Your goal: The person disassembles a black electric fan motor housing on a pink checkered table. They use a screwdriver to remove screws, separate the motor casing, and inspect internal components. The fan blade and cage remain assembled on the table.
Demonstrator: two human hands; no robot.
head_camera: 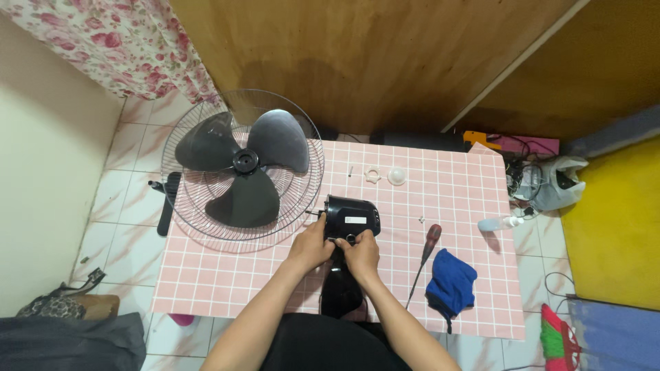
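On the pink checked table [234, 275], both hands [311, 246] [359, 253] grip the black fan motor [350, 218].

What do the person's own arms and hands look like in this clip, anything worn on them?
Both forearms are bare from the bottom edge of the frame to the wrists: no sleeves in view. The left hand and right hand wear no gloves. No watch, bracelet or ring is visible, though the fingers are too small to rule out a ring. Dark clothing shows between the arms at the frame's bottom.
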